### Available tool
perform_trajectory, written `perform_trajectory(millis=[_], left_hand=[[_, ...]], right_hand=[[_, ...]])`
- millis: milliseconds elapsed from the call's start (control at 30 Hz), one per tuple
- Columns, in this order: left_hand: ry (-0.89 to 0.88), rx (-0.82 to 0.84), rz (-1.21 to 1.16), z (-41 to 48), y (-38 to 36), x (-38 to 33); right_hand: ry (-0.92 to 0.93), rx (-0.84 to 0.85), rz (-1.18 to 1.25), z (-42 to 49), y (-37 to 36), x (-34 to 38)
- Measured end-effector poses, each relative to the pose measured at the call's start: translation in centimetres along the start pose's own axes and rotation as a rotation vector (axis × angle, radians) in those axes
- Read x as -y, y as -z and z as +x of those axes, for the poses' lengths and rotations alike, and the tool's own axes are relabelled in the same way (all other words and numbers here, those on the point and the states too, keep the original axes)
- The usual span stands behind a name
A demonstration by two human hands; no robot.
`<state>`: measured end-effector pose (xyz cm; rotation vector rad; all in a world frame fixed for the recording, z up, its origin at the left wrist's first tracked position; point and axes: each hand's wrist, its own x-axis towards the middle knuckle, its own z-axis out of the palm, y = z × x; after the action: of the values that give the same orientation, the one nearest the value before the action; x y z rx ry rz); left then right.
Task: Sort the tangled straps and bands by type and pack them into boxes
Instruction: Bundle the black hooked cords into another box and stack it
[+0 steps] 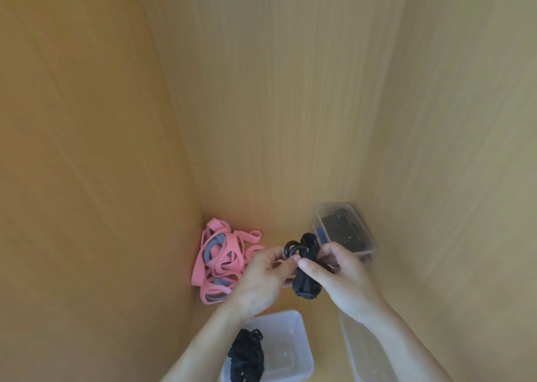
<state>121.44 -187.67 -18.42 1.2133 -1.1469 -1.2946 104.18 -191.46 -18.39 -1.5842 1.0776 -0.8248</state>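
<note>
Head view: left hand [261,283], right hand [345,280] fingers [308,264] pinch black strap bundle [303,285], long axis pointing away.

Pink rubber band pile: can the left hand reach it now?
Likely yes, once freed: the pink rubber band pile lies uncovered right beside the left hand, which helps the right hand hold a black strap bundle.

Gripping a rolled black strap [305,271] between left hand [261,280] and right hand [340,277]. Just left, a tangle of pink and grey bands [220,262]. Nearer, a clear box [302,332] with black straps [247,355]; behind, another box [372,245].
</note>
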Motion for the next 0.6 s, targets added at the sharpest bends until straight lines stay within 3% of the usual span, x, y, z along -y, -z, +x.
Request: perform_trajectory(millis=[133, 333, 600], left_hand=[[0.023, -0.037, -0.014, 0.5, -0.6, -0.3], [0.140, -0.177, -0.129, 1.1, 0.6, -0.3], [0.208, -0.301, -0.548, 1.8, 2.2, -0.9]], right_hand=[[-0.033, -0.144, 0.179, 0.7, -0.6, -0.3], [0.005, -0.107, 0.601, 0.6, 0.3, -0.1], [0.089, -0.044, 0.783, -0.5, 0.9, -2.1]])
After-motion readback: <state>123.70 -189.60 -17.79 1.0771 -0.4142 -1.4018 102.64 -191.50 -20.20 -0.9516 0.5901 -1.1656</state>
